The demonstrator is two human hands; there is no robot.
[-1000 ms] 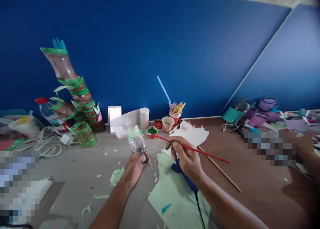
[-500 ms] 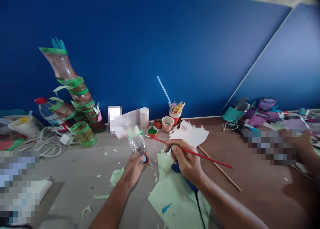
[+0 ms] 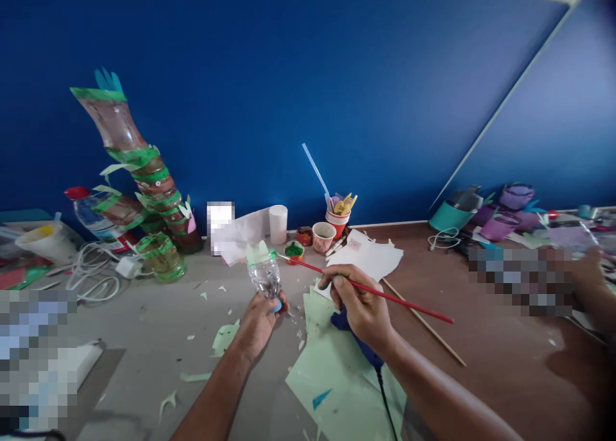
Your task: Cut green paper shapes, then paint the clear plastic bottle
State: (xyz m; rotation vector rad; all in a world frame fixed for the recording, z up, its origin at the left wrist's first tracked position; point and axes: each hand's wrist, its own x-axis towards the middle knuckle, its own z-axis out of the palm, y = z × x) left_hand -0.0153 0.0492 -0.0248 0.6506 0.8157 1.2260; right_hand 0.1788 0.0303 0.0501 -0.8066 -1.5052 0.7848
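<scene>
Above the grey tabletop (image 3: 149, 328), left of the pale green paper sheets (image 3: 337, 396), found a small clear plastic bottle section (image 3: 265, 278) with a green-edged rim and a blue cap (image 3: 276, 305). Saw it tilted, rim up and away, grasped near the capped end in the left hand (image 3: 258, 320). In the right hand (image 3: 359, 303), noted a slim red-handled paintbrush (image 3: 404, 300), pinched like a pen, bristles beside the rim; could not tell whether touching. Just right of the bottle section, recorded a small orange tub (image 3: 300, 258) of green paint (image 3: 293, 250). Judged possible: smears on the pale green paper pieces (image 3: 261, 251) at the rim, from excess paint or an unsteady stroke. Also judged possible: a slip or twist of the bottle section, from holding by one small end only; a tipped tub, from a low sweep of the paintbrush; a knocked dark blue tool (image 3: 368, 352) with a black cord (image 3: 384, 396), from lowering the right hand
</scene>
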